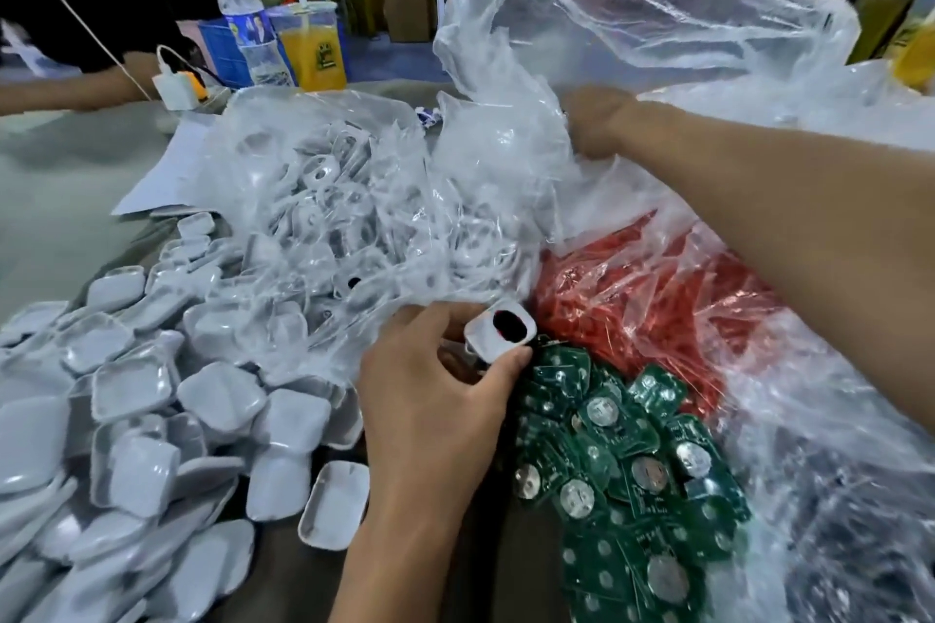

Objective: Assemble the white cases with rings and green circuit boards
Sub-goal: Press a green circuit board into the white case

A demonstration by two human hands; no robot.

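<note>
My left hand (435,385) holds a white case (498,329) with a dark oval opening, pinched between thumb and fingers above the pile of green circuit boards (622,465). My right hand (594,121) reaches far back and grips the clear plastic bag (632,20), lifting its edge. A heap of white case halves (152,400) lies at the left. More white parts with holes sit inside a clear bag (334,197) in the middle. A bag of red pieces (632,288) lies under my right forearm.
A water bottle (248,15), a cup of orange drink (313,46) and a white charger (177,89) stand at the back left. Another person's arm (66,89) rests on the table there. Paper sheets (162,177) lie under the bag. Boxes and shelving fill the background.
</note>
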